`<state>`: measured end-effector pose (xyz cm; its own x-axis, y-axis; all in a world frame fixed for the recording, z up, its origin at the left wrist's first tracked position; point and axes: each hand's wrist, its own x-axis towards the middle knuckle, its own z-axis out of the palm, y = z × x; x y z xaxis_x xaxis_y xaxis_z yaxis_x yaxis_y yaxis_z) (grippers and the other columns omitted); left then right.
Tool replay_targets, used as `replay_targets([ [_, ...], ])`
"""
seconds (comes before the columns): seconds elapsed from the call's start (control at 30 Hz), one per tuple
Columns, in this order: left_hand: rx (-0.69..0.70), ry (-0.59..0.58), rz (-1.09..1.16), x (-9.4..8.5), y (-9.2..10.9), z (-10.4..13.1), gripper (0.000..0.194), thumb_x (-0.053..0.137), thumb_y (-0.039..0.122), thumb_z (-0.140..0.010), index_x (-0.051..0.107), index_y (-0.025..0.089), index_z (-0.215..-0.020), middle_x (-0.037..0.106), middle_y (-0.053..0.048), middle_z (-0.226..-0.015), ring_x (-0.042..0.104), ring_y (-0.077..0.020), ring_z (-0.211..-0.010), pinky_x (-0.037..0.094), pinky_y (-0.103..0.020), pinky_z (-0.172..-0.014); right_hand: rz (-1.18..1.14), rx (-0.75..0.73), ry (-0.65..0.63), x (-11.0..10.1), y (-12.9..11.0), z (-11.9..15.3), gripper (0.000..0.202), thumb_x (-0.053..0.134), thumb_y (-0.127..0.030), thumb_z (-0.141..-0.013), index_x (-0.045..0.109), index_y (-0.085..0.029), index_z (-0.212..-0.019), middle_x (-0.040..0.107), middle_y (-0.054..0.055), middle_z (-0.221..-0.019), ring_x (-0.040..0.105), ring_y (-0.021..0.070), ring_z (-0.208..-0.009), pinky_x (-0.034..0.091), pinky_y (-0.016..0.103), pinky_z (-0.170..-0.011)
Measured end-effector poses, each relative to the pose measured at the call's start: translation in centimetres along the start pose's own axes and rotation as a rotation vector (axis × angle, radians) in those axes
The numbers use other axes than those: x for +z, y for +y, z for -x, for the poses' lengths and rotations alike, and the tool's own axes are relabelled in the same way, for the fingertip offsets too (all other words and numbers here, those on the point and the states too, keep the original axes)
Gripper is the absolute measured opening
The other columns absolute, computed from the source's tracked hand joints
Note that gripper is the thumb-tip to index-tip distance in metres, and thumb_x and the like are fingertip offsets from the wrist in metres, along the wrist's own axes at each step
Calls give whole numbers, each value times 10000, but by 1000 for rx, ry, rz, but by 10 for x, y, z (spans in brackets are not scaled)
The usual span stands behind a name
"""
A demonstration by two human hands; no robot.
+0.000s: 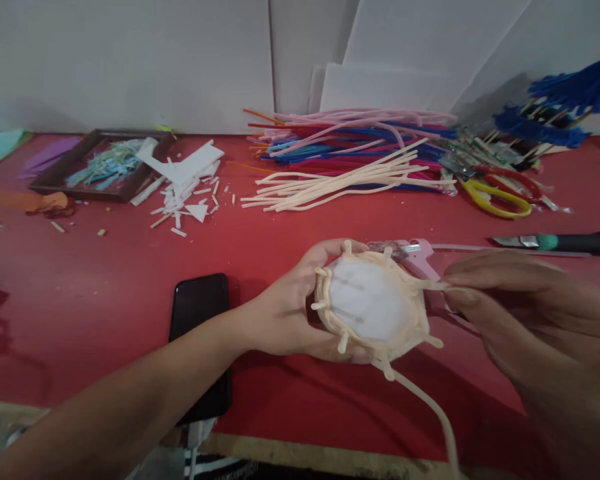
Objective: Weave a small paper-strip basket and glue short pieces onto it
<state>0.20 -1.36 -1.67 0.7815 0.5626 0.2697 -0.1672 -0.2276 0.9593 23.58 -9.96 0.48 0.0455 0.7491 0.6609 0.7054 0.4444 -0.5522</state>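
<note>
A small round basket [370, 300] woven from cream pipe cleaners, with a white disc in its middle, is gripped by my left hand [300, 307], the fingers wrapped around its left side. Short cream stubs stick out around its rim. One long cream strand [430, 400] trails from the lower edge towards the table's front. At the basket's right side, my right hand [520, 320] pinches one stub [433, 285] between thumb and fingertip. Behind the basket lies a pink glue gun [420, 257], partly covered by it and by my right hand.
A black phone [200, 300] lies left of the basket, partly under my forearm. Bundled cream pipe cleaners [330, 183] lie before coloured ones [340, 133]. White scraps [185, 180], a brown tray [80, 193], yellow-handled scissors [500, 203] and a cutter knife [570, 242] surround the work area.
</note>
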Motion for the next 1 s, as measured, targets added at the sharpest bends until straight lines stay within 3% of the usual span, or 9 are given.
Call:
replay_targets([
  [0.1, -86, 3, 52, -1, 0, 0, 1038, 951, 356, -566, 416, 227, -1446, 416, -184, -1534, 535, -339, -1349, 438, -505, -1145, -7, -129, -21, 0, 2, -1, 278, 708, -48, -841, 699, -290, -977, 698, -29, -790, 657, 140, -742, 550, 292, -660],
  [0.17, -95, 8, 42, -2, 1, -1, 1028, 953, 348, -551, 439, 231, -1433, 425, -174, -1531, 543, -332, -1334, 428, -498, -1153, -29, -179, -51, -1, 3, -1, 326, 713, -23, -827, 697, -284, -1022, 696, -32, -797, 646, 139, -758, 539, 297, -684],
  [0.33, -47, 14, -16, -3, 3, -2, 917, 948, 306, -548, 527, 210, -1357, 391, -177, -1556, 534, -337, -1347, 386, -485, -1191, -78, -156, -91, -1, 1, -2, 461, 723, -47, -826, 714, -366, -1158, 710, -52, -793, 646, 155, -720, 540, 317, -675],
  [0.43, -60, 6, 28, -3, 2, -2, 925, 935, 314, -574, 506, 213, -1388, 447, -171, -1522, 550, -333, -1330, 408, -502, -1172, -117, -148, -141, -2, -1, -3, 563, 690, -57, -852, 681, -447, -1259, 705, -55, -776, 655, 157, -688, 549, 310, -644],
  [0.57, -18, 30, -35, -4, 1, -3, 719, 953, 292, -527, 646, 216, -1172, 536, -126, -1439, 475, -348, -1394, 330, -494, -1230, -153, -143, -212, -4, -3, -8, 602, 652, -85, -891, 625, -503, -1323, 695, -45, -773, 673, 145, -708, 551, 271, -607],
  [0.67, -52, 49, 32, -2, 2, -2, 784, 947, 297, -542, 613, 234, -1249, 599, -112, -1348, 484, -339, -1387, 357, -502, -1214, -192, -150, -244, -5, -4, -11, 567, 635, -105, -901, 641, -507, -1301, 703, -42, -774, 680, 137, -708, 560, 256, -608],
  [0.77, -94, 75, 93, -1, 4, -3, 831, 945, 316, -549, 590, 253, -1297, 608, -106, -1330, 486, -336, -1383, 402, -498, -1182, -235, -92, -271, -5, -7, -8, 564, 636, -102, -890, 661, -526, -1261, 719, -53, -778, 690, 137, -714, 570, 260, -628],
  [0.9, -53, 27, 79, -1, 6, -3, 727, 957, 262, -532, 641, 230, -1186, 527, -120, -1442, 528, -338, -1331, 465, -465, -1120, -302, 116, -217, -4, -12, -1, 531, 652, -101, -889, 699, -547, -1173, 742, -74, -819, 699, 147, -765, 580, 291, -684],
  [1.0, -79, 45, 145, 0, 6, -3, 891, 955, 263, -547, 544, 244, -1338, 493, -136, -1470, 549, -332, -1308, 497, -479, -1071, -358, 170, -210, -3, -11, 1, 452, 686, -121, -867, 740, -515, -1081, 747, -82, -821, 696, 140, -768, 581, 279, -686],
])
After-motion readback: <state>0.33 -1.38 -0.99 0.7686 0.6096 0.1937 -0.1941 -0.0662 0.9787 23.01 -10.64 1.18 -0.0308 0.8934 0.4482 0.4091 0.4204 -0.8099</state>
